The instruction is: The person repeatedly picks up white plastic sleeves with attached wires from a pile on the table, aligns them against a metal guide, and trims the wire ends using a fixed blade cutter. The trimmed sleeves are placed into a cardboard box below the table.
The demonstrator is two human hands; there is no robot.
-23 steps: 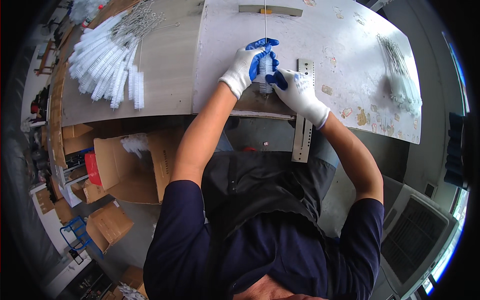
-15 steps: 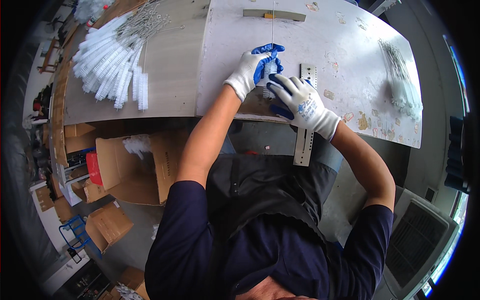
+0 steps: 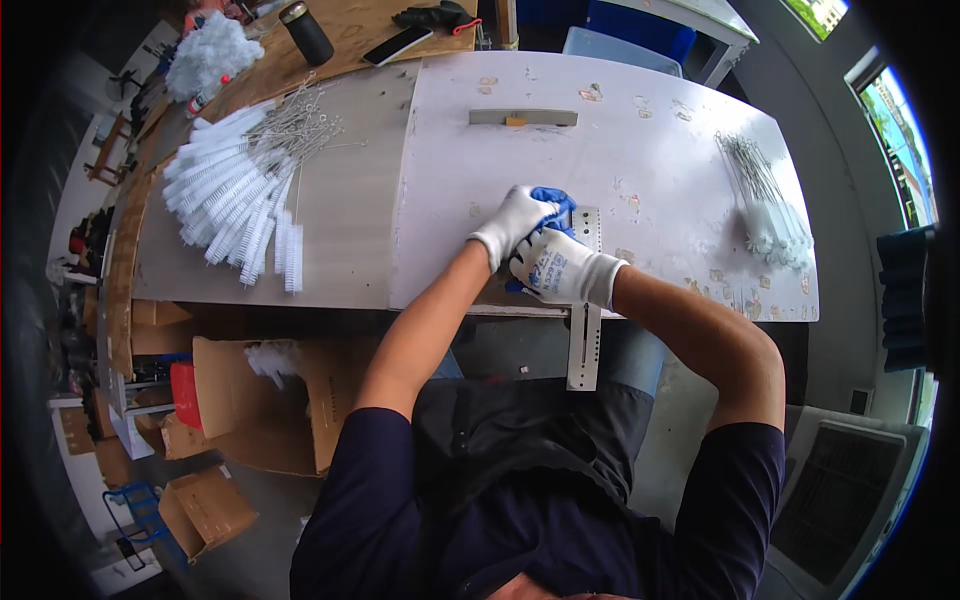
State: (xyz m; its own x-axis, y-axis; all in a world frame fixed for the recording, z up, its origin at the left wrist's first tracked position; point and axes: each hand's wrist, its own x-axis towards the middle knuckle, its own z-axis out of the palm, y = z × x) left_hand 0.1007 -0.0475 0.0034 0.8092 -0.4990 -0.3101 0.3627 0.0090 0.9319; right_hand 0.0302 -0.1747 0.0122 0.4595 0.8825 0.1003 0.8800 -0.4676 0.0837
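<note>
Near the table's front edge my two gloved hands are pressed together. My left hand, in a white and blue work glove, is closed around the wire-stemmed bottle brush seen in it in the earlier frame; now the gloves hide the brush. Just below it, my right hand is closed against the left, and whatever its fingers grip is hidden. Beside them a perforated metal strip sticks out past the table edge. On the left lies a fanned pile of white bottle brushes with looped wire ends. A smaller bunch of brushes is on the right.
A grey bar with a yellowish block lies across the far part of the table. A dark tumbler, a phone and a white bristly heap are at the back left. Below stands an open cardboard box.
My hands have come together and closed over the brush, whose bristles and upright wire no longer show. The view has tilted up, bringing the tumbler, phone and windows into sight.
</note>
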